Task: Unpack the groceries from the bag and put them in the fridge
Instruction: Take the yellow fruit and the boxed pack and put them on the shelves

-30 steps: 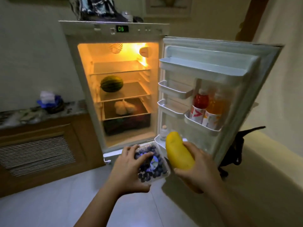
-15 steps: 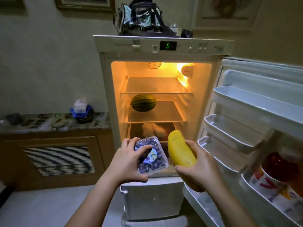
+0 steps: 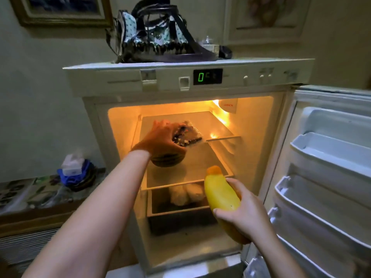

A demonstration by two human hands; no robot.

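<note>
Head view, close, facing open fridge [image 3: 188,81]

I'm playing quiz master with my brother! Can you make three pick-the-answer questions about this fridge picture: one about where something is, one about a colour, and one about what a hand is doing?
1. Where is the bag?
A. On top of the fridge
B. On the floor
C. Inside the door shelves

2. What colour is the long fruit?
A. Purple
B. Yellow
C. White

3. What is the left hand doing?
A. Hanging idle
B. Closing the door
C. Holding the box of blueberries over the top shelf

Answers:
1. A, the bag sits on the fridge's top, above the green display.
2. B, the fruit gripped by the right hand is plainly yellow.
3. C, its fingers grip the clear box inside the lit fridge, at the top shelf.
</note>
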